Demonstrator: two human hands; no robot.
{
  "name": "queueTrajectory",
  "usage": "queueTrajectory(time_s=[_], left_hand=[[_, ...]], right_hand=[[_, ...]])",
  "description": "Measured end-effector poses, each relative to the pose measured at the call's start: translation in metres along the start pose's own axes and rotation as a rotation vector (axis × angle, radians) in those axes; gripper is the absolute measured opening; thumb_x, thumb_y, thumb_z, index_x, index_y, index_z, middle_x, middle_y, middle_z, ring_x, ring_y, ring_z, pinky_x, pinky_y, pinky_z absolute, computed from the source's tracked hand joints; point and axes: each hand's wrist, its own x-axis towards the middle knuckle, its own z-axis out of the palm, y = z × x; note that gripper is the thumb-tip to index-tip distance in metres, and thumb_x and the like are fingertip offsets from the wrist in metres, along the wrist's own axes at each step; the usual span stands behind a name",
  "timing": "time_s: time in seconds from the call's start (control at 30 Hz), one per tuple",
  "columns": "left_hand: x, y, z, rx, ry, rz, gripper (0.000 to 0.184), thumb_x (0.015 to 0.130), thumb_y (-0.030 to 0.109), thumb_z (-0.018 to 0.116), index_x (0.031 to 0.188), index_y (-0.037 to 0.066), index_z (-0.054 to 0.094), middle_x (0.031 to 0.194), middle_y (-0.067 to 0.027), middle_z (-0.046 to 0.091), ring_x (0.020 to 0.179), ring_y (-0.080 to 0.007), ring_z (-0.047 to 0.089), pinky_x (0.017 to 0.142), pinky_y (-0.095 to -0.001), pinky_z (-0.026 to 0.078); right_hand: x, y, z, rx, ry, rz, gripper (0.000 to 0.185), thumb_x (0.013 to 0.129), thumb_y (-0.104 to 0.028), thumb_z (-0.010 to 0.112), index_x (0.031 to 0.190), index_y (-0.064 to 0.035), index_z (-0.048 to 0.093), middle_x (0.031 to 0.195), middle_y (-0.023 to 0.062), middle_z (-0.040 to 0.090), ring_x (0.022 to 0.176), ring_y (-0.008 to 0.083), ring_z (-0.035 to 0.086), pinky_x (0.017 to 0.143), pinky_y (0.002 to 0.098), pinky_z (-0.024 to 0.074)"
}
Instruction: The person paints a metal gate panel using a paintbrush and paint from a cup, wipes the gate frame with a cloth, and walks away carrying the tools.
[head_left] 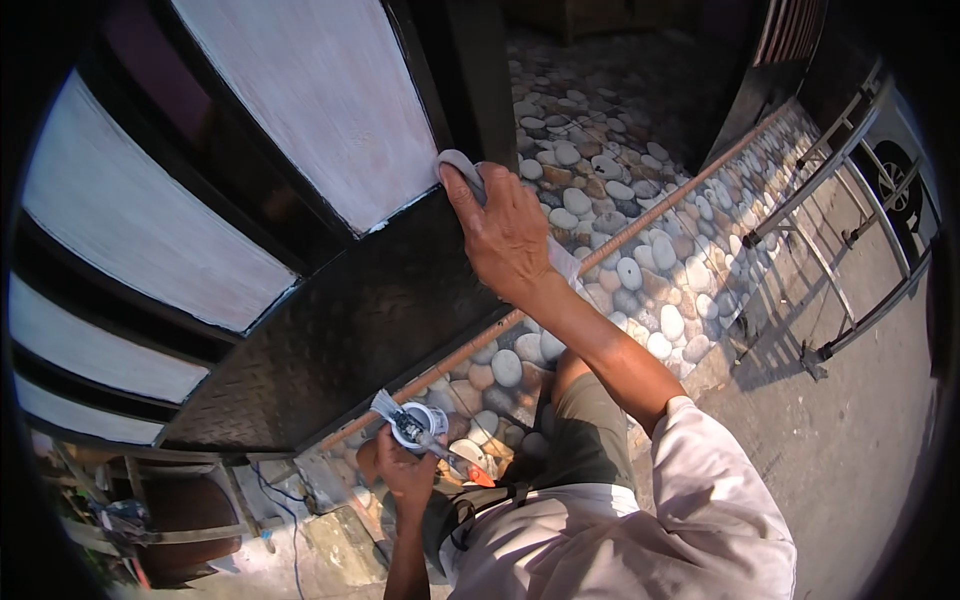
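Note:
My right hand [505, 235] grips a folded greyish cloth [458, 160] and presses it against the lower right corner of a white-painted gate panel [320, 110], where the panel meets the black frame [370, 285]. A loose end of the cloth seems to hang below the palm. Low in front of my body, my left hand [405, 475] is closed round a small white paint pot [441, 418]. A paintbrush [428, 440] with pale bristles and an orange-tipped handle lies across the pot's mouth. The pot's contents are mostly hidden by the brush.
More white panels [130, 200] alternate with black bars on the left. Rounded pebble-pattern paving [570, 200] lies below, crossed by a rusty rail [640, 225]. A metal ladder-like frame [830, 250] stands at right near a vehicle wheel [895, 190]. A cable [292, 515] runs at lower left.

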Motion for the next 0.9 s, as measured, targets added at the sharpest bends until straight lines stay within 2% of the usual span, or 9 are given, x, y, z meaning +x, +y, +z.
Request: queueTrajectory(time_s=[0.03,0.17,0.33,0.5,0.7,0.77,0.9], left_hand=[[0.0,0.003,0.002,-0.008,0.009,-0.003,0.053,0.071,-0.003,0.084,0.117,-0.001,0.056,0.109,-0.0067,0.065,0.1,-0.0137,0.062,0.09,-0.03,0.05],[0.001,0.01,0.007,-0.035,-0.01,-0.004,0.054,0.072,-0.004,0.083,0.118,-0.002,0.056,0.109,-0.0067,0.065,0.101,-0.0133,0.062,0.09,-0.0296,0.05],[0.0,0.01,0.006,0.024,-0.015,0.051,0.055,0.073,-0.01,0.08,0.12,-0.003,0.054,0.11,-0.0068,0.064,0.101,-0.0134,0.062,0.091,-0.0287,0.05],[0.002,0.011,0.009,-0.071,-0.005,0.015,0.056,0.072,-0.008,0.082,0.12,-0.003,0.054,0.11,-0.0064,0.064,0.1,-0.0129,0.062,0.09,-0.0287,0.05],[0.0,0.008,0.008,-0.035,-0.009,0.029,0.054,0.072,-0.003,0.084,0.118,-0.002,0.056,0.108,-0.006,0.064,0.099,-0.0126,0.062,0.088,-0.0287,0.05],[0.0,0.012,0.009,-0.026,0.003,0.03,0.053,0.072,-0.001,0.084,0.118,-0.002,0.056,0.107,-0.006,0.064,0.098,-0.0124,0.062,0.088,-0.0286,0.05],[0.0,-0.005,0.005,-0.072,0.019,0.037,0.055,0.07,0.0,0.086,0.116,-0.001,0.057,0.106,-0.0054,0.065,0.098,-0.0128,0.062,0.089,-0.0289,0.05]], right_hand=[[0.001,0.0,0.0,-0.049,0.007,-0.03,0.053,0.085,-0.006,0.059,0.139,-0.0102,0.055,0.107,0.0131,0.053,0.089,0.0273,0.055,0.07,0.0367,0.0427],[-0.022,0.001,0.01,-0.014,-0.023,-0.015,0.055,0.084,-0.006,0.061,0.138,-0.0113,0.055,0.107,0.0126,0.053,0.089,0.027,0.056,0.071,0.0364,0.0436],[-0.003,0.004,0.01,0.006,0.12,-0.026,0.054,0.083,-0.004,0.063,0.136,-0.0139,0.058,0.109,0.0126,0.054,0.089,0.0271,0.058,0.069,0.0367,0.0451],[-0.018,0.005,0.015,0.035,0.039,-0.019,0.053,0.083,-0.004,0.062,0.135,-0.0132,0.058,0.109,0.013,0.054,0.091,0.0276,0.057,0.071,0.0383,0.0458],[-0.003,0.004,0.01,0.015,0.094,-0.009,0.055,0.084,-0.004,0.061,0.138,-0.0139,0.056,0.112,0.0147,0.054,0.092,0.0298,0.057,0.072,0.0399,0.0458],[-0.011,0.002,0.01,0.043,-0.003,0.002,0.055,0.085,-0.003,0.06,0.138,-0.0149,0.055,0.112,0.0159,0.054,0.091,0.0314,0.058,0.072,0.0405,0.0462],[-0.042,0.014,0.021,0.044,-0.04,0.085,0.056,0.085,-0.003,0.062,0.139,-0.0169,0.055,0.112,0.0189,0.053,0.09,0.0356,0.059,0.072,0.0451,0.0482]])
